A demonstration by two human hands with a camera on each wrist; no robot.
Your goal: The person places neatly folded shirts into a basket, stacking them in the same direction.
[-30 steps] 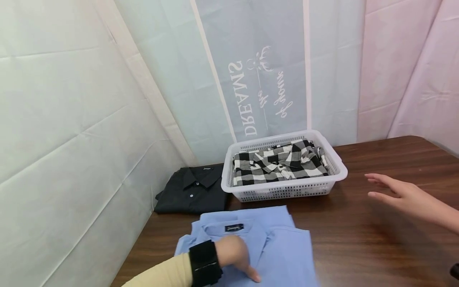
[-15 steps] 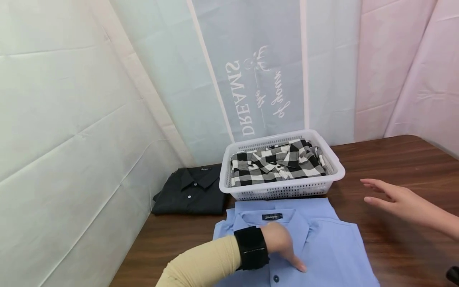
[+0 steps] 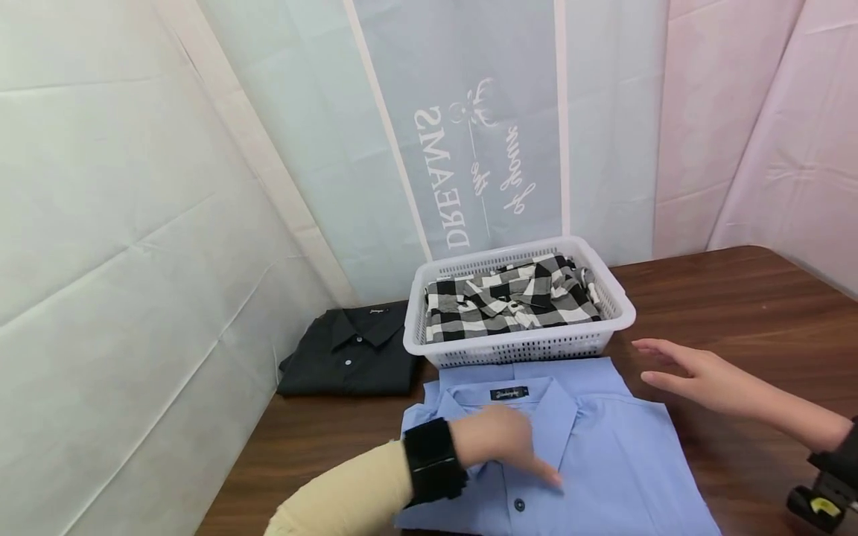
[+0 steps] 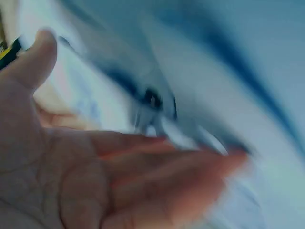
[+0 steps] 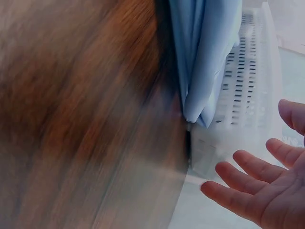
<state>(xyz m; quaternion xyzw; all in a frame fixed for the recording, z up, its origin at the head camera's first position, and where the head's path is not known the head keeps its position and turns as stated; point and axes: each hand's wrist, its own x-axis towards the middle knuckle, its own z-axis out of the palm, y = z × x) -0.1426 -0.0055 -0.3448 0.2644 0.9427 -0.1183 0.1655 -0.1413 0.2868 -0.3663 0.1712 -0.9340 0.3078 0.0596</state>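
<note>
A folded light blue shirt [image 3: 603, 447] lies on the table, its collar toward the basket and its far edge close to the basket's front. Over the shirt's button front is my left hand [image 3: 499, 435], thumb pointing right. The left wrist view, blurred, shows the left hand [image 4: 124, 171] with its fingers extended beside the blue cloth; whether they touch it I cannot tell. My right hand [image 3: 700, 376] hovers right of the shirt, holding nothing. Relaxed, spread fingers of that right hand [image 5: 257, 186] appear in the right wrist view, apart from the shirt [image 5: 209, 62].
A white plastic basket [image 3: 519, 346] stands at the back, with a black-and-white checked shirt [image 3: 496, 301] folded inside. Left of it lies a folded black shirt [image 3: 362, 353]. Brown wooden table [image 3: 757, 313] extends to the right. Fabric curtains [image 3: 281, 134] hang behind and at the left.
The blue shirt slid right and forward toward the basket under my left hand, then stopped. Lately the left hand shifted slightly left over it, and my right hand came left toward the shirt.
</note>
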